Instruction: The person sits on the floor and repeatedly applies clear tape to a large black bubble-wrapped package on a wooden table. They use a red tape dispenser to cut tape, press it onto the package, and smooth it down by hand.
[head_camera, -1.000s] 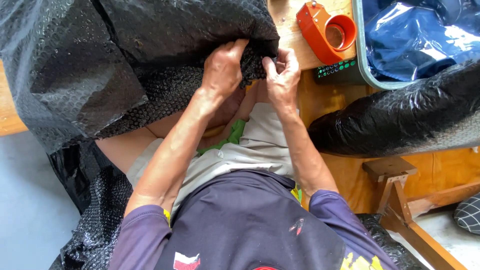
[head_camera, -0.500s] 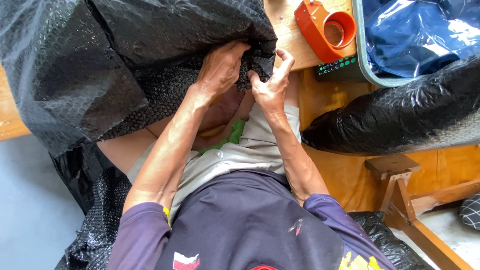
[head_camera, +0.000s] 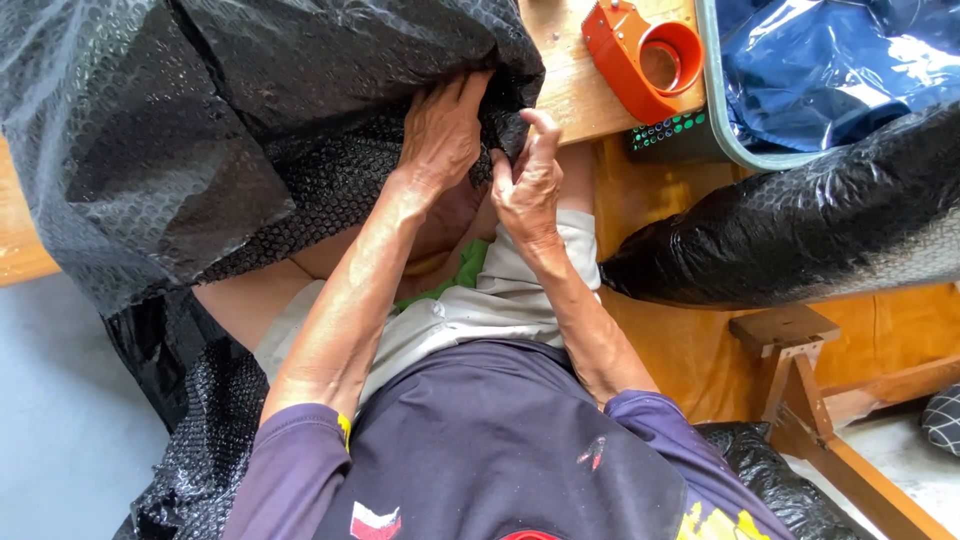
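A bulky package wrapped in black bubble wrap (head_camera: 250, 130) fills the bench's left side. A second black-wrapped bundle (head_camera: 800, 235) lies at right, below a glossy blue plastic bag (head_camera: 830, 60) in a bin.

I am looking down at a big black bubble wrap bundle (head_camera: 200, 130) that is lying across the edge of the wooden table and spilling over toward my lap. Its surface is shining, creasing and dimpling with small bubbles. The lower right corner is bunching up into folds, while a loose flap is hanging down below the table edge.
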